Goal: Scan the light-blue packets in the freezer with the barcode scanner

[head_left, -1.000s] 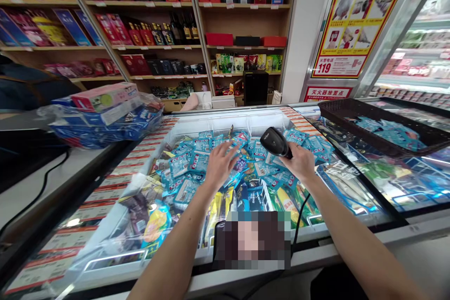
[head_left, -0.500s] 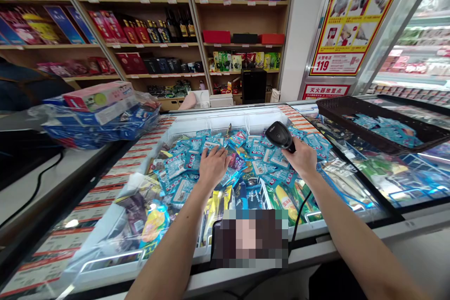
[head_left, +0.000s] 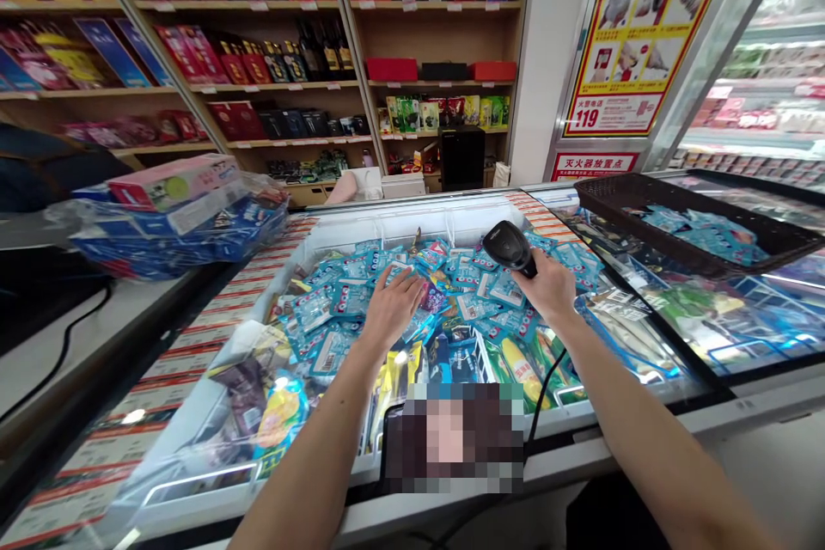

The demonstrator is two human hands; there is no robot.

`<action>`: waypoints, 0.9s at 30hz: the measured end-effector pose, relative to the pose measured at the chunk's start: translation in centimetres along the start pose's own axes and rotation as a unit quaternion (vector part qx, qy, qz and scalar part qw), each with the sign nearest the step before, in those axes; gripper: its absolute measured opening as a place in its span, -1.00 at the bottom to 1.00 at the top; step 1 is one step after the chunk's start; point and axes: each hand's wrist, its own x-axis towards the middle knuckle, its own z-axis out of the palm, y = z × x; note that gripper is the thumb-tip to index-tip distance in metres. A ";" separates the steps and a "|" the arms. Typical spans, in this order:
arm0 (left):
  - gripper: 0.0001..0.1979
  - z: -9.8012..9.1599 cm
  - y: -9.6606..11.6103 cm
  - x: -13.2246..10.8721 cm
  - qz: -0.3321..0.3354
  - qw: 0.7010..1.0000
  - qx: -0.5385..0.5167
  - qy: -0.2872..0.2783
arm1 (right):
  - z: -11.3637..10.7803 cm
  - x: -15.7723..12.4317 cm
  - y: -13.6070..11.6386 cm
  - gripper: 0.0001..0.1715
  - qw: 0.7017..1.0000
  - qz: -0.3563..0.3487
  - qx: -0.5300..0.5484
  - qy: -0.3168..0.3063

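Palm down, our left hand (head_left: 392,307) rests on pale-blue foil sachets (head_left: 351,298) heaped in the white chest freezer (head_left: 380,228), its grip spread apart. Our right hand (head_left: 549,288) has its grip clamped on a black corded barcode scanner (head_left: 507,247), raised over the sachets. Farther off, a dark woven plastic basket (head_left: 670,210) sits on the freezer's glass, toward the right edge.

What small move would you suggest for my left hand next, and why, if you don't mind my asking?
Probably the left hand should lift the blue sachet beside it, since it already rests open on the pile, while the right hand holds the black handheld barcode scanner close by.
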 end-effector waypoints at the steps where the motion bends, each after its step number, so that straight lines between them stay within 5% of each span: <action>1: -0.63 0.0 0.0 0.0 0.007 1.000 -0.003 -0.004 | 0.0 0.0 0.0 -0.61 1.000 -0.003 -0.001 -0.005; 11: -0.63 -0.3 0.8 0.7 -0.059 0.998 -0.007 -0.018 | 0.0 -0.1 -0.1 -0.64 0.999 -0.040 0.003 -0.024; 18: -0.62 0.1 1.7 3.4 -0.116 0.992 -0.049 -0.033 | 0.1 -0.1 0.0 -0.60 0.999 -0.040 0.006 -0.037; 27: -0.50 3.0 3.4 6.6 -0.198 0.971 -0.103 -0.089 | -0.4 -0.1 -0.4 -0.62 0.998 -0.039 0.011 -0.039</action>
